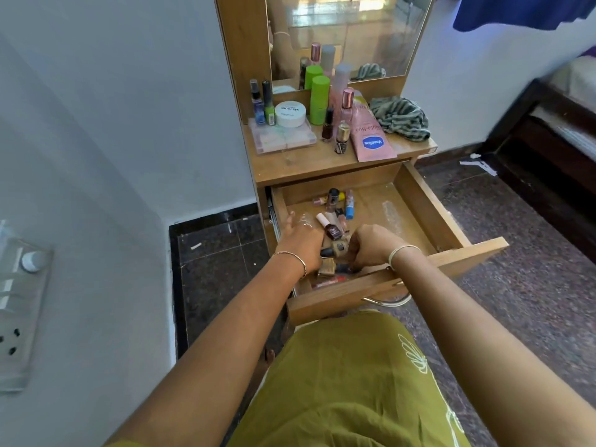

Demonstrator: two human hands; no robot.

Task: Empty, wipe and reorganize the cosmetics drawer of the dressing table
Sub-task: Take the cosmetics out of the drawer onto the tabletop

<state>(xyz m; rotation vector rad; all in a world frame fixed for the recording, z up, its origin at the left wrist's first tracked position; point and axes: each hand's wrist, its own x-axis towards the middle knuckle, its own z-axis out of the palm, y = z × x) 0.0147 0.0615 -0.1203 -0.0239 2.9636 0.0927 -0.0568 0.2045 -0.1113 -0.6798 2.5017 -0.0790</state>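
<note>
Both my hands are down in the pulled-out drawer (430,206) of the dressing table (303,164).

My right hand (371,248) curls its fingers round a brown bottle (340,250) in the heap of small cosmetics; my left hand (301,243) dips in beside it, thumb out, grip I cannot tell. A maroon polish bottle (333,232) and a blue tube (349,211) lie further back. Up top stand green bottles (319,98), a white jar (290,113) and a pink tube (371,138).

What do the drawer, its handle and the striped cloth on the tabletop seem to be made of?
Drawer: likely laminated board, matte, wood grain showing.
Handle: probably metal, shiny silver curve.
Striped cloth: soft fabric, crumpled into folds; weave unclear.
</note>
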